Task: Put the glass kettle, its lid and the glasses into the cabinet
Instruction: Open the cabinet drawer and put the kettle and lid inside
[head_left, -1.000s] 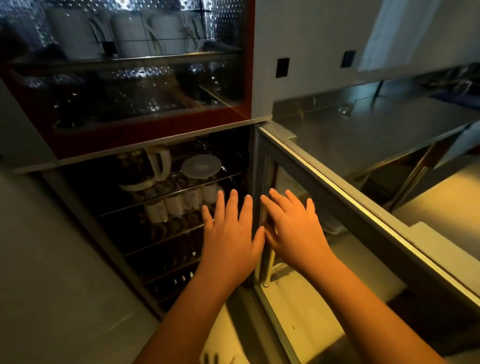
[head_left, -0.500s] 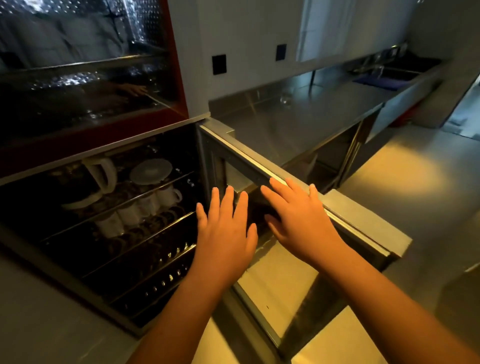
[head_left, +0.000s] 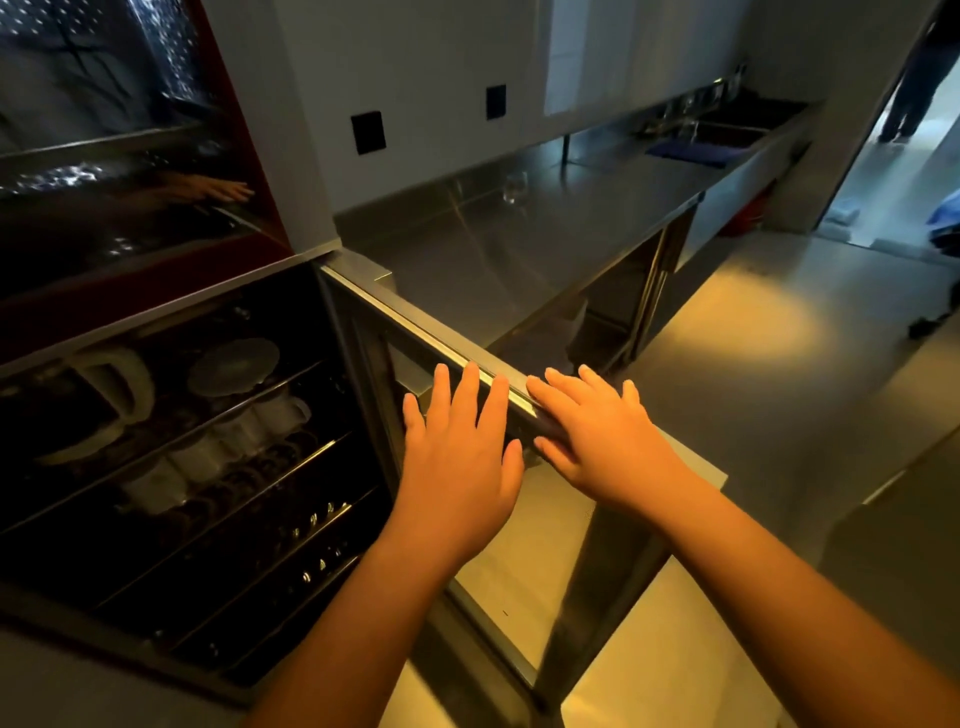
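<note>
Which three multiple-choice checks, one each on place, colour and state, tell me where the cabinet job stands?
1. The lid lies: A on the counter; B on the top rack, beside the kettle; C on the floor.
2. The upper door's frame is: A green; B white; C red.
3. The lower door is: A shut; B open; C removed.
B: it sits right of the kettle. C: its band reads red. B: it is swung outward, right hand on its top edge.
</note>
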